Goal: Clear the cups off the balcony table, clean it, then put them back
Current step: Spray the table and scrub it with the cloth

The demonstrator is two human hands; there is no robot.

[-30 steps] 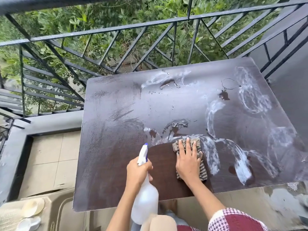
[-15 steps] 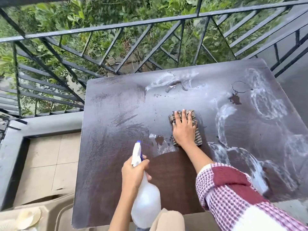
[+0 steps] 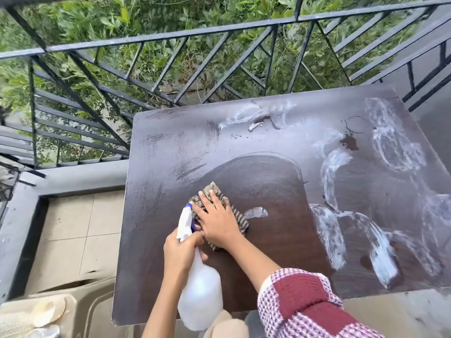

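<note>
The dark brown balcony table (image 3: 268, 147) is smeared with white foam streaks on its right half; a wiped, darker patch spreads around the middle. My right hand (image 3: 217, 223) presses flat on a striped grey cloth (image 3: 238, 217) near the table's front left. My left hand (image 3: 179, 252) grips the neck of a white spray bottle (image 3: 199, 296) with a blue nozzle, held just beside the cloth. No cups stand on the table. Pale cups or dishes (image 3: 47, 311) lie at the bottom left, below the table.
A black metal railing (image 3: 219, 32) runs behind and to the left of the table, with green foliage beyond it. A tiled floor (image 3: 73, 228) and grey ledge lie to the left. A dark ring stain (image 3: 356, 124) marks the table's far right.
My right hand has dragged the cloth from the table's middle back toward the front left, next to the spray bottle. The wiped patch has grown. My left hand holds the bottle as before.
</note>
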